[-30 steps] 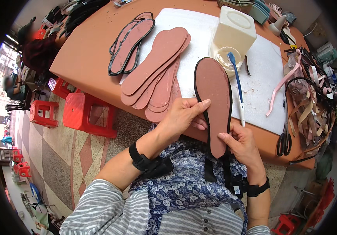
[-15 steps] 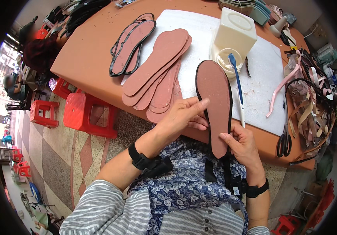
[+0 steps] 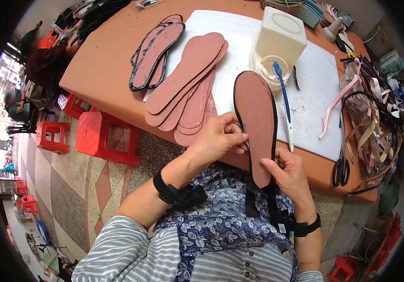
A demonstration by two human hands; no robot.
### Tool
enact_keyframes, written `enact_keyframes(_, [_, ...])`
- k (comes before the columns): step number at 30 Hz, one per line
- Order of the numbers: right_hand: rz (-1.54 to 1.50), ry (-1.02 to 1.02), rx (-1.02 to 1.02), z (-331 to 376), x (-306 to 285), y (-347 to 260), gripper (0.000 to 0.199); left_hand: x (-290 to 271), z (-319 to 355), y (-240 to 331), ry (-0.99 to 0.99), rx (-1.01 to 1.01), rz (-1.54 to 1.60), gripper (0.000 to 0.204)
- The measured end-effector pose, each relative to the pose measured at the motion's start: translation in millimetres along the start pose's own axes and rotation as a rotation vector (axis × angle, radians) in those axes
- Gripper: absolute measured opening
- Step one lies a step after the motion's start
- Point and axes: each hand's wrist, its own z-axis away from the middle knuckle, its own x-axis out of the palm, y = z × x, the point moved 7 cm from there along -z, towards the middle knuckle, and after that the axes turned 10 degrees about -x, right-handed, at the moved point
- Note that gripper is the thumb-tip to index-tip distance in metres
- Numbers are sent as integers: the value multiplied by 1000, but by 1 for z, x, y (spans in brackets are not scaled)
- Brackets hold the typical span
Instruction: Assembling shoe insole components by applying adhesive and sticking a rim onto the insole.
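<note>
A reddish-brown insole (image 3: 255, 110) with a black strip around its edge is held up in front of me, toe end pointing away. My right hand (image 3: 288, 172) grips its narrow heel end, thumb on the face and fingers behind. At its left edge my left hand (image 3: 221, 137) is closed, thumb and fingers pinching the black edging. To the left a fanned stack of plain insoles (image 3: 188, 73) lies on a white foam sheet (image 3: 317, 101). Beyond them rest several insoles with black edging (image 3: 159, 54). A blue and white toothbrush (image 3: 284, 96) leans in a small round cup (image 3: 274, 84).
A cream plastic container (image 3: 281, 35) stands behind the cup. Scissors (image 3: 341, 171) lie at the table's right edge beside a heap of ribbons and straps (image 3: 368, 127). Red stools (image 3: 99, 136) stand on the floor at left. Another person (image 3: 47, 63) sits at the far left.
My left thumb has come down from the insole's face to its left edge, and the left fingers have closed there. The right hand keeps its hold; the view has shifted slightly.
</note>
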Motion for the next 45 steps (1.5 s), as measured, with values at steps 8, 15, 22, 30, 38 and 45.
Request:
enact_keyframes(8, [1, 12, 16, -1, 0, -1, 19, 0, -1, -1, -8, -2, 27, 29])
enact_keyframes(15, [-15, -23, 81, 0, 4, 6, 22, -3, 5, 1, 116, 41, -58, 41])
enact_keyframes(22, [84, -61, 68, -2, 4, 2, 29, -5, 19, 20, 289, 167, -440, 46])
enact_keyframes(30, [320, -122, 122, -3, -6, -7, 37, 6, 33, 31, 355, 553, -1062, 24])
enact_keyframes(38, [586, 313, -259, -12, -47, -42, 16, 11, 39, 27, 372, 757, -1096, 25])
enact_keyframes(45, [788, 255, -239, -38, -45, -31, 38, 15, 45, 27, 393, 949, -1231, 34])
